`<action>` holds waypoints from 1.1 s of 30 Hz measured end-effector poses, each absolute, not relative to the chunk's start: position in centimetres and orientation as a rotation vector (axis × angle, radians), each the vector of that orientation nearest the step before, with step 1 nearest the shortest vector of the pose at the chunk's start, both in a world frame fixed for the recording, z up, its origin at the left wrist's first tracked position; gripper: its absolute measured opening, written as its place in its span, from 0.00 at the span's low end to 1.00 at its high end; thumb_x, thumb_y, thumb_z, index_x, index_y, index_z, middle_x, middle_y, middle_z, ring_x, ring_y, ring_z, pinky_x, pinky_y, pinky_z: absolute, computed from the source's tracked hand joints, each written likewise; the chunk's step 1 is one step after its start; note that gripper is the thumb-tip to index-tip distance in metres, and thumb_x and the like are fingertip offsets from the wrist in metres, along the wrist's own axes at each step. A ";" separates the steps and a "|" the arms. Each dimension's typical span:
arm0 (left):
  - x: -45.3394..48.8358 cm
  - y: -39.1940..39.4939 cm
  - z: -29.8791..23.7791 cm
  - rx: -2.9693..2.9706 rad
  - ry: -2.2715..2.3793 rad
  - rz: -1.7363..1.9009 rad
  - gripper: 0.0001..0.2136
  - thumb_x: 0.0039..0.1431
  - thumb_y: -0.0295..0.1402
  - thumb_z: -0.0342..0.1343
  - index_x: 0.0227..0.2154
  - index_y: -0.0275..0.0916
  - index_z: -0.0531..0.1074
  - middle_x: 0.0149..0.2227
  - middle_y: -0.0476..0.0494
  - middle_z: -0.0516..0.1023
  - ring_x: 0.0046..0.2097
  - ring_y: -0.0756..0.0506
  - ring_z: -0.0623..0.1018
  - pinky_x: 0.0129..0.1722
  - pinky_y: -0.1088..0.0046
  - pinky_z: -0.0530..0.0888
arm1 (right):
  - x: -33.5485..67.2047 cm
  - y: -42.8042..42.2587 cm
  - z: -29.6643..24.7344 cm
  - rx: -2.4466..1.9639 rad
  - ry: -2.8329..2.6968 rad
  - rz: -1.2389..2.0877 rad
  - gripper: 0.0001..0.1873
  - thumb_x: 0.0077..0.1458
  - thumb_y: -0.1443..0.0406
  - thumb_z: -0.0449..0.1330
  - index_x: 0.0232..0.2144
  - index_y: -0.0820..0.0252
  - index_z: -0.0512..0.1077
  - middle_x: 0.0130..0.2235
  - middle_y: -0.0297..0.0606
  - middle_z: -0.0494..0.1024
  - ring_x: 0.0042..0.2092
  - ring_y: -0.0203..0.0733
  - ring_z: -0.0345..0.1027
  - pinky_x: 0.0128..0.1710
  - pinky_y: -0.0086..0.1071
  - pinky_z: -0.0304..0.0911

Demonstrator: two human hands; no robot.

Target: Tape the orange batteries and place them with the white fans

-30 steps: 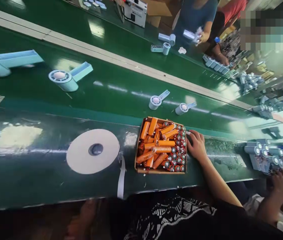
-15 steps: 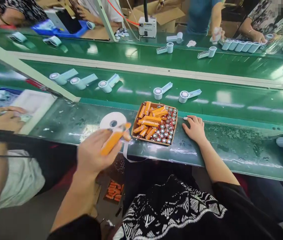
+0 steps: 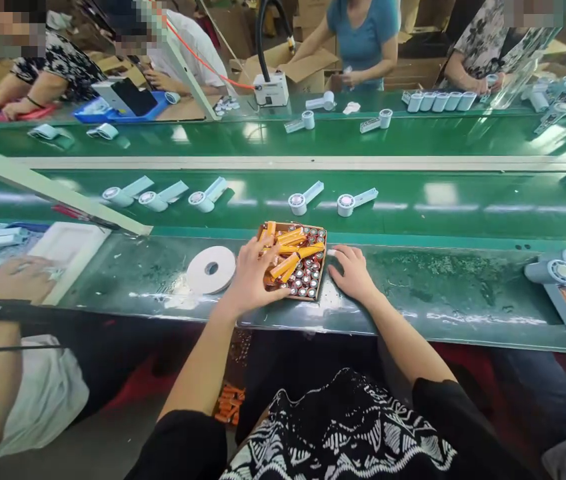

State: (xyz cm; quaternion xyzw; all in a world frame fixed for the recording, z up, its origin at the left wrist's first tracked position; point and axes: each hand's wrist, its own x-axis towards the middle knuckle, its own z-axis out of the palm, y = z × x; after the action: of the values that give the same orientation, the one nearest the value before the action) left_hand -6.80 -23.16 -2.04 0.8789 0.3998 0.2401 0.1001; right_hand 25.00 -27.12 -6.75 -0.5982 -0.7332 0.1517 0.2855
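A shallow cardboard box (image 3: 320,283) stands on the bench in front of me, packed with batteries. Orange-wrapped batteries (image 3: 290,263) lie loose on top, and several upright ones show round metal ends at the right side. My left hand (image 3: 253,277) reaches over the box's left side, fingers and thumb spread, touching the orange batteries; its palm side is hidden. Close by the box's right edge, my right hand (image 3: 355,272) rests on the bench with fingers apart, a white covering on one fingertip. A roll of white tape (image 3: 197,272) lies flat left of my left hand.
Light-blue handheld fans (image 3: 297,203) lie along the green conveyor (image 3: 413,207) beyond the bench. More fan bodies (image 3: 553,272) stand at the right. A co-worker's hand (image 3: 15,277) is by a white tray (image 3: 70,250) at the left. Other people work across the line.
My left hand has moved right from beside the tape roll to the box and no longer visibly holds up an orange battery. The box sits further left in view; my head view has shifted.
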 end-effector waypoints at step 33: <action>-3.7 -27.6 -1.7 2.367 0.969 1.541 0.29 0.72 0.43 0.63 0.72 0.51 0.64 0.57 0.38 0.81 0.57 0.35 0.80 0.58 0.50 0.80 | 19.9 -28.8 0.0 -1.020 -0.880 1.401 0.31 0.46 0.42 0.81 0.44 0.53 0.82 0.38 0.37 0.85 0.36 0.43 0.77 0.40 0.36 0.77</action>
State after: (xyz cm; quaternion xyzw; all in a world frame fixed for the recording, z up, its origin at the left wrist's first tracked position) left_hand -3.69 -27.57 -1.71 0.7903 0.3234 0.5146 0.0776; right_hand 19.88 -28.81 -0.02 -0.4333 -0.3740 0.5953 0.5639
